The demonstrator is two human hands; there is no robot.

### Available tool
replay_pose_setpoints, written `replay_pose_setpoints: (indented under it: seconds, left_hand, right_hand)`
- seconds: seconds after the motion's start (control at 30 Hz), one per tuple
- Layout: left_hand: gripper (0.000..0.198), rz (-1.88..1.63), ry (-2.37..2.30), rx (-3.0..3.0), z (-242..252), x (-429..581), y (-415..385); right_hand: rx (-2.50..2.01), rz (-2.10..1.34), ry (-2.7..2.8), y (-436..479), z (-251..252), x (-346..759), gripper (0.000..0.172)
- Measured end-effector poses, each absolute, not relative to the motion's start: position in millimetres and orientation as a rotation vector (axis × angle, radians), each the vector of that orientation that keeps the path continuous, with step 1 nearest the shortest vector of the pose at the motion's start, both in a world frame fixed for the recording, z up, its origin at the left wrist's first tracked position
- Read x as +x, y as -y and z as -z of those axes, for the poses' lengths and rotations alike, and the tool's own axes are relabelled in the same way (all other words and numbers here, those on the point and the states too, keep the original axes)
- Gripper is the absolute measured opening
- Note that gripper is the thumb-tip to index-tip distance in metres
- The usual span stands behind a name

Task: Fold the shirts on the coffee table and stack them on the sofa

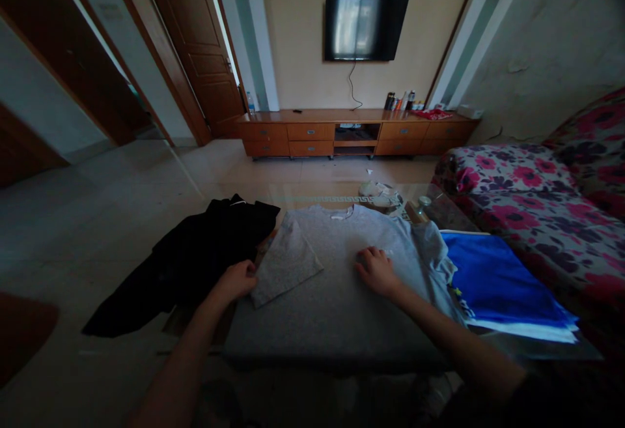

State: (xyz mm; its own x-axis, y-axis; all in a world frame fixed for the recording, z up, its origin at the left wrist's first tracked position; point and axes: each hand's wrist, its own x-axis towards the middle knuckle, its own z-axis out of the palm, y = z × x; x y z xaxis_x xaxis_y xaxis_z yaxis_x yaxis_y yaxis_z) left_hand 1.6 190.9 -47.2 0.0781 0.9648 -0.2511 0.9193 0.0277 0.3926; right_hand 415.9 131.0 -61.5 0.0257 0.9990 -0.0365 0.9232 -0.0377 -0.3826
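A grey T-shirt (342, 304) lies spread on the glass table, its collar at the far side. The left sleeve (290, 265) is folded inward over the body, while the right one is bunched up. At the left folded edge is my left hand (239, 278), its fingers curled closed on the cloth. My right hand (377, 270) rests on the chest of the shirt, fingers apart and slightly bent. Left of the shirt is a heap of black clothing (195, 258). A stack of folded blue and white cloth (502, 278) lies to its right.
The glass table (454, 210) has a small round object (424, 202) near its far edge. A floral sofa (517, 174) stands on the right. Beyond are a low wooden cabinet (312, 131) with bottles on top and a wall-mounted television (366, 27).
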Motion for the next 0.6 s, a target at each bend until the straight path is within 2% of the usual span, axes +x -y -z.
replay_pose_setpoints:
  seconds: [0.07,0.17,0.43,0.6]
  left_hand:
    - [0.007,-0.144,-1.849,1.918,47.3,1.5,-187.8]
    - [0.015,-0.160,-1.838,1.941,50.2,1.0,-185.2]
    - [0.016,-0.212,-1.768,2.086,53.2,-4.9,-176.7]
    - [0.014,-0.151,-1.767,2.029,46.7,-1.9,-173.5]
  right_hand:
    - [-1.931,-0.634,1.960,-169.2,56.6,383.6,0.037]
    - [-1.829,-0.752,1.975,-223.9,54.6,331.2,0.035]
    - [-1.840,-0.803,1.861,-314.2,69.6,248.3,0.040]
    - [-1.847,-0.928,1.823,-352.8,74.8,229.8,0.020]
